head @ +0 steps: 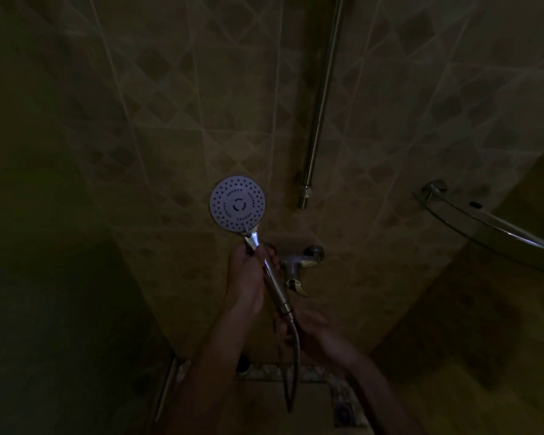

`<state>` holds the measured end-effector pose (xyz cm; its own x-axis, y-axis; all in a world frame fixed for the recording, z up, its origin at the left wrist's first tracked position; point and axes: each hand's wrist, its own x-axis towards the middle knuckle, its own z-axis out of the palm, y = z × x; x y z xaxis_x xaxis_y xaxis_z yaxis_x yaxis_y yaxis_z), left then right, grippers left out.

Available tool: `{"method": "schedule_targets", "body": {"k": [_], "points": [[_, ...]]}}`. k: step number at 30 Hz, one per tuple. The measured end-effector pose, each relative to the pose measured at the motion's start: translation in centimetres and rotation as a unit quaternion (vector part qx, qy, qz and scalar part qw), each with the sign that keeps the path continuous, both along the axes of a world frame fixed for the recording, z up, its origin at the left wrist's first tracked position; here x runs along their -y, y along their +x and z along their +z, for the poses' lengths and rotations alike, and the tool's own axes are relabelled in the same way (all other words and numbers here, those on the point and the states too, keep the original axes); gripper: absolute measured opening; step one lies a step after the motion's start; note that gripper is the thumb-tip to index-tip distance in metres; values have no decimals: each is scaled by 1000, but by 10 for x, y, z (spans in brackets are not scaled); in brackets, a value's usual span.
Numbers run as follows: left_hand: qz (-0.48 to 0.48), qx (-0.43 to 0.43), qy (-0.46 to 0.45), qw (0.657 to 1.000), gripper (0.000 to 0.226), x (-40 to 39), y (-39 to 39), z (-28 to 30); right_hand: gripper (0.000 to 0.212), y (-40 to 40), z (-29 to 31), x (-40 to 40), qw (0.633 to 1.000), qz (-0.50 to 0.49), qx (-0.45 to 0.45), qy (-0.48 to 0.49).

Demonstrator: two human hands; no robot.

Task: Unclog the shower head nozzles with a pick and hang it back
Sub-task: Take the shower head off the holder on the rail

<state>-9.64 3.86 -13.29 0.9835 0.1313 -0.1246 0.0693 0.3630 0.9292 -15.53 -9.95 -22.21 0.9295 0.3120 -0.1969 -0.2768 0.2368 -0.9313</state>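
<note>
both forearms are being raised from the bottom edge in a dim tiled shower. the shower head is being held upright by the left hand, closed around its handle, nozzle face turned to the camera. the right hand is sitting below beside the hose; its grip cannot be told.

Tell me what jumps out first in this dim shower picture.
The pale round shower head, nozzle face toward the camera, glows at centre-left against dark tiles. The left hand grips its chrome handle while the right hand is by the hose end. A metal riser pipe runs up the wall.
</note>
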Motion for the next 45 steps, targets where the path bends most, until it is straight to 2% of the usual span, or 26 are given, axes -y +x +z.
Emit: {"method": "schedule_targets", "body": {"k": [3, 6, 8, 10, 11, 12, 13, 15, 17, 19, 21, 23, 26, 28, 31, 32, 33, 36, 38, 41, 43, 45], "points": [[3, 3, 12, 1000, 14, 1, -1, -1, 24, -2, 0, -5, 996, -32, 36, -70], [16, 4, 11, 1000, 13, 1, 0, -1, 24, -4, 4, -15, 967, -108, 113, -203], [27, -5, -4, 1000, 10, 1, 2, 0, 18, -9, 5, -24, 912, -147, 172, -343], [40, -11, -27, 999, 9, 2, 4, 2, 20, -12, 0, -31, 833, -177, 209, -481], [46, -9, -40, 998, 9, 3, 4, 3, 25, -13, -2, -32, 811, -189, 219, -508], [50, -8, -46, 998, 9, 3, 5, 3, 29, -14, -3, -33, 806, -197, 223, -511], [51, -6, -45, 998, 9, 3, 5, 3, 33, -14, -2, -33, 814, -197, 231, -496], [50, -1, -34, 998, 8, 0, 5, 3, 28, -14, 3, -31, 881, -165, 210, -391], [46, 2, -24, 999, 9, -3, 6, 2, 19, -11, 11, -28, 945, -119, 145, -269], [43, -1, -25, 999, 9, -5, 5, 2, 26, -4, 12, -22, 971, -92, 64, -213], [39, -5, -34, 999, 10, -5, 5, -1, 39, 3, 8, -16, 987, -43, 30, -153], [34, -10, -34, 999, 9, -6, 6, -5, 41, 9, 1, -12, 990, -14, 37, -136], [42, -13, -35, 998, 9, -5, 6, -6, 24, 10, 1, -14, 984, -49, 77, -152], [45, -7, -34, 998, 8, -4, 4, -4, 13, 6, -1, -21, 964, -124, 121, -200], [41, -2, -34, 999, 7, -2, 5, -3, 14, -3, -5, -28, 922, -168, 195, -289], [41, -1, -33, 999, 7, -2, 6, -3, 14, -5, -4, -29, 923, -169, 198, -282], [40, 1, -32, 999, 8, -3, 6, -3, 14, -4, -1, -28, 940, -162, 173, -245], [28, 4, -28, 999, 11, -4, 5, -3, 22, 6, 2, -22, 988, -79, 42, -124], [22, -1, -19, 1000, 16, -4, 5, -3, 29, 14, -1, -13, 998, -9, -8, -57], [9, 1, -15, 1000, 14, -4, 3, -3, 29, 17, -1, -4, 996, 73, -14, 45], [3, 12, -17, 1000, 10, -6, 3, -3, 23, 15, 4, -4, 996, 78, 36, 15], [4, 21, -28, 999, 10, -8, 3, -3, 17, 14, 2, -11, 992, 4, 91, -84]]}}
